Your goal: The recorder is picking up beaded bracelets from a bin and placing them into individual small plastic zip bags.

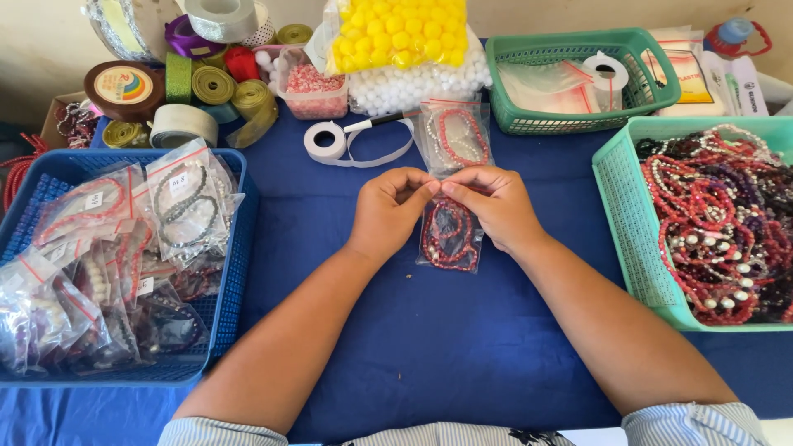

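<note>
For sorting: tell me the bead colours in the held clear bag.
Dark red with white, in the clear plastic bag; head view.

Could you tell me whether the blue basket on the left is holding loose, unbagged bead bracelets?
No, the blue basket holds bracelets sealed in small clear bags; the loose ones lie in the green basket on the right.

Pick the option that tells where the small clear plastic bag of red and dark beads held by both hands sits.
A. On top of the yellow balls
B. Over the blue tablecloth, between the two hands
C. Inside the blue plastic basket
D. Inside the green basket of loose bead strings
B: the small clear plastic bag of red and dark beads hangs from the fingertips of the left hand and right hand above the blue tablecloth, outside every basket.
</note>
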